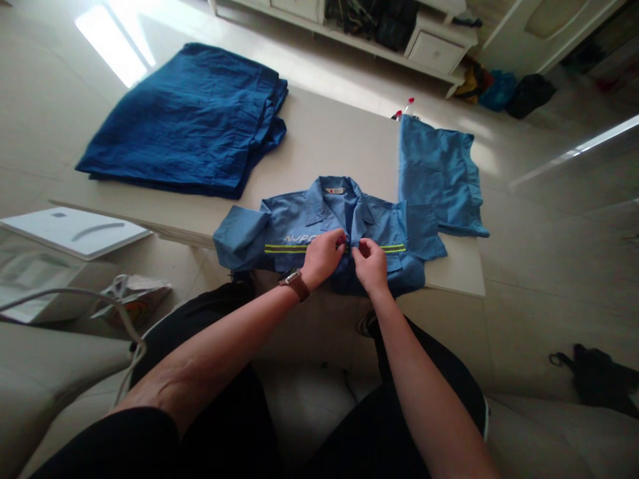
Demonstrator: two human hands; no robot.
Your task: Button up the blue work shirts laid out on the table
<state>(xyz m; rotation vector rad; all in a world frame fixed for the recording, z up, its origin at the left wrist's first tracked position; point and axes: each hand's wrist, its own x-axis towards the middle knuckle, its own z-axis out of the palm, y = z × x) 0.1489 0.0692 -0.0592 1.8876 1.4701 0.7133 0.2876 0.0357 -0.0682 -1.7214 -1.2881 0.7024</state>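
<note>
A light blue work jacket [294, 207] lies face up on the white table [344, 133], collar at the far side and sleeves out to both sides. Yellow-green reflective stripes cross its chest, and white lettering is partly covered. My left hand [324, 256], with a watch [294, 283] on its wrist, pinches the jacket's front opening from the left. Just across the gap my right hand [370, 266] pinches the opposite front edge, fingertips close to the left ones. Whatever fastener is between the fingers is too small to make out. The jacket's lower part hangs over the near table edge.
Folded dark blue cloth [190, 120] lies at the table's far left. Folded light blue garment [436, 176] rests at the right end, near bottles with red caps [410, 106]. A white box [74, 229] stands at left, a white cabinet [434, 53] at the back.
</note>
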